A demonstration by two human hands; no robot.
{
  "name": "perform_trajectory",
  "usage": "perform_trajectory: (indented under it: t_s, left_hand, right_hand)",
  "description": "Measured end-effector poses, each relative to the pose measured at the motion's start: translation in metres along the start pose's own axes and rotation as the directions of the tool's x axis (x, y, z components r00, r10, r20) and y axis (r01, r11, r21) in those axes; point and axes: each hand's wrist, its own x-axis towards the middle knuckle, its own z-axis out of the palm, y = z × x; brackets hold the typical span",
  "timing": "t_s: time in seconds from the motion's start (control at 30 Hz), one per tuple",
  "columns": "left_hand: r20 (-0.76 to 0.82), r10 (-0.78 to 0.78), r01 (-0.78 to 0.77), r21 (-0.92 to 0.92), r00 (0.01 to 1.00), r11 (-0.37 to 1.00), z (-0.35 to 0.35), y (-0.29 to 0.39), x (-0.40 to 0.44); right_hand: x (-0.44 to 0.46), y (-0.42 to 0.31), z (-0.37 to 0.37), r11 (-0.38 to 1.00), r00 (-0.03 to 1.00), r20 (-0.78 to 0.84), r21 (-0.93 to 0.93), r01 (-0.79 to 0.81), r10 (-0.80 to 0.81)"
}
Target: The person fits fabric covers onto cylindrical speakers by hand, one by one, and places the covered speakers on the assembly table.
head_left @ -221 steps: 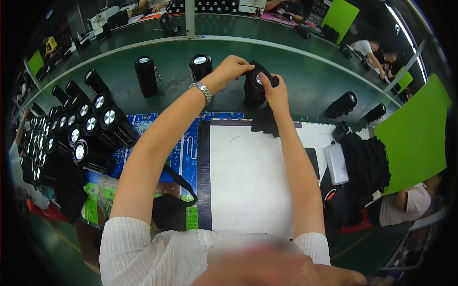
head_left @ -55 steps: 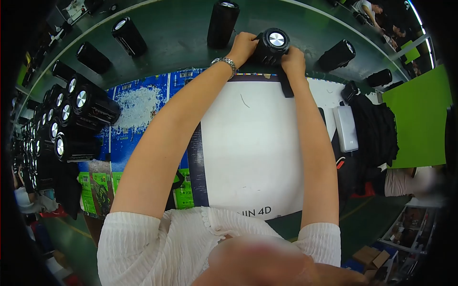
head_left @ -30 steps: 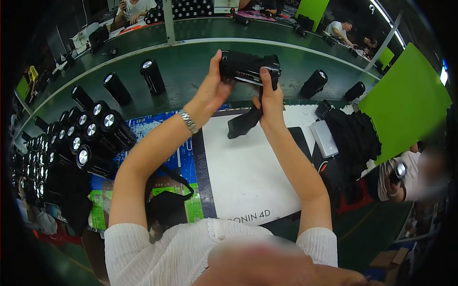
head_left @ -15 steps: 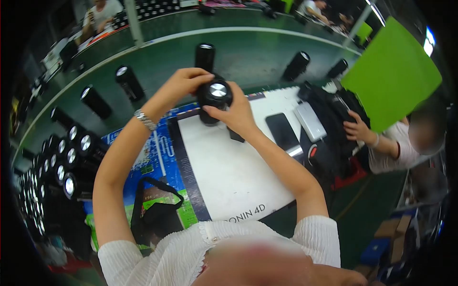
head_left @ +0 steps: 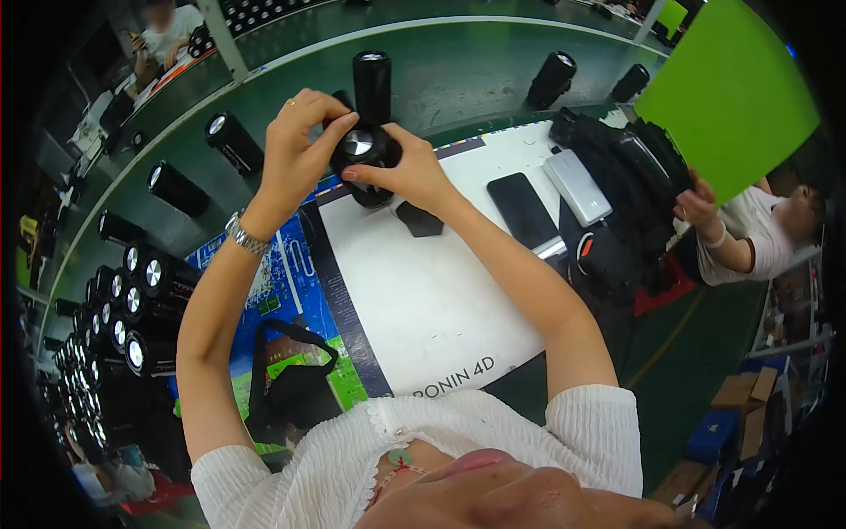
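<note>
A black cylindrical speaker (head_left: 359,144) with a silver round end facing up is held over the top left corner of the white sheet (head_left: 423,309). My right hand (head_left: 410,172) wraps round its right side, thumb across the front. My left hand (head_left: 304,141) is at its upper left, thumb and fingertips pinched together on something dark at the rim, too small to make out. A black strap piece (head_left: 419,220) hangs below the speaker over the sheet. Just behind stands another black speaker (head_left: 373,88).
Many speakers (head_left: 152,273) crowd the left side; others stand along the green bench (head_left: 458,75). At right are a phone (head_left: 522,210), a white power bank (head_left: 577,187), black bags (head_left: 630,163) and a green board (head_left: 731,97). A co-worker's hand (head_left: 696,203) touches the bags. A black pouch (head_left: 300,395) lies at lower left.
The speaker went from lying sideways in both hands to end-up, and has shifted left. The view has turned. The co-worker's hand has come to the bags at right.
</note>
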Motion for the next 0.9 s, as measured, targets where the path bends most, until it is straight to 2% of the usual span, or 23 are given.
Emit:
perform_trajectory:
  t_s: [0.1,0.13,0.23,0.3,0.37,0.4,0.43,0.5,0.53,0.57,0.63,0.67,0.7,0.73,0.77,0.83,0.87,0.9]
  left_hand:
    - [0.152,0.082,-0.085,0.014,0.985,0.996,-0.006,0.023,0.0]
    - [0.166,0.061,-0.054,-0.048,0.984,0.997,-0.008,0.017,0.0]
    - [0.219,0.031,-0.028,-0.016,0.975,0.999,-0.01,0.013,-0.003]
    - [0.156,0.038,-0.034,-0.029,0.987,0.999,-0.014,0.007,-0.005]
    - [0.013,-0.084,0.085,-0.12,0.996,0.989,-0.014,-0.003,-0.007]
    - [-0.05,-0.222,0.201,-0.267,0.974,0.943,-0.011,-0.011,-0.008]
    - [-0.09,-0.355,0.288,-0.421,0.93,0.86,-0.008,-0.016,-0.007]
    - [-0.14,-0.568,0.363,-0.642,0.811,0.675,-0.001,-0.029,-0.001]
    - [-0.075,-0.646,0.359,-0.78,0.759,0.512,0.01,-0.04,-0.005]
    - [0.007,-0.7,0.33,-0.885,0.714,0.327,0.019,-0.041,-0.003]
    - [0.16,-0.742,0.351,-0.93,0.651,0.107,0.051,-0.015,-0.014]
    - [0.076,-0.743,0.312,-0.932,0.664,0.183,0.071,0.002,-0.018]
    - [-0.09,-0.722,0.276,-0.886,0.686,0.373,0.072,0.016,-0.018]
    - [-0.186,-0.653,0.23,-0.837,0.734,0.497,0.073,0.014,-0.018]
    - [-0.27,-0.576,0.183,-0.773,0.772,0.608,0.073,0.012,-0.021]
    - [-0.311,-0.498,0.235,-0.605,0.81,0.76,0.07,0.005,-0.024]
    - [-0.322,-0.449,0.249,-0.507,0.833,0.825,0.067,-0.002,-0.022]
    - [-0.421,-0.394,0.19,-0.449,0.817,0.873,0.07,-0.017,-0.023]
  right_hand:
    - [0.01,-0.013,0.001,0.995,0.994,0.042,-0.025,-0.099,0.1]
    - [0.011,-0.007,0.007,0.995,0.999,-0.044,-0.099,0.009,-0.013]
    - [0.015,0.0,0.009,0.997,0.996,-0.043,-0.014,-0.074,0.073]
    - [0.013,-0.021,0.0,0.974,0.971,0.077,-0.022,-0.227,0.228]
    - [0.011,-0.011,-0.009,0.998,0.966,0.254,-0.057,-0.036,0.049]
    - [0.006,-0.017,-0.017,1.0,0.932,0.363,-0.002,-0.025,0.024]
    - [0.004,-0.02,-0.028,0.998,0.886,0.463,0.05,-0.026,0.0]
    - [0.019,-0.02,-0.055,0.99,0.787,0.601,-0.109,-0.095,0.142]
    - [0.023,-0.009,-0.057,0.969,0.848,0.512,0.109,-0.222,0.137]
    - [0.028,-0.004,-0.056,0.891,0.896,0.414,0.329,-0.311,0.16]
    - [0.03,0.0,-0.023,0.757,0.962,0.061,0.604,-0.249,0.268]
    - [0.026,0.01,-0.006,0.723,0.955,-0.097,0.676,-0.143,0.28]
    - [0.02,0.017,0.009,0.686,0.919,-0.251,0.727,-0.028,0.303]
    - [0.014,0.0,0.021,0.711,0.85,-0.385,0.703,0.017,0.36]
    - [0.012,-0.006,0.024,0.765,0.845,-0.419,0.643,0.019,0.331]
    - [0.006,-0.013,0.029,0.858,0.84,-0.468,0.513,0.005,0.275]
    - [0.001,-0.019,0.031,0.899,0.834,-0.477,0.435,-0.052,0.279]
    - [-0.004,-0.024,0.029,0.897,0.859,-0.409,0.425,-0.121,0.309]
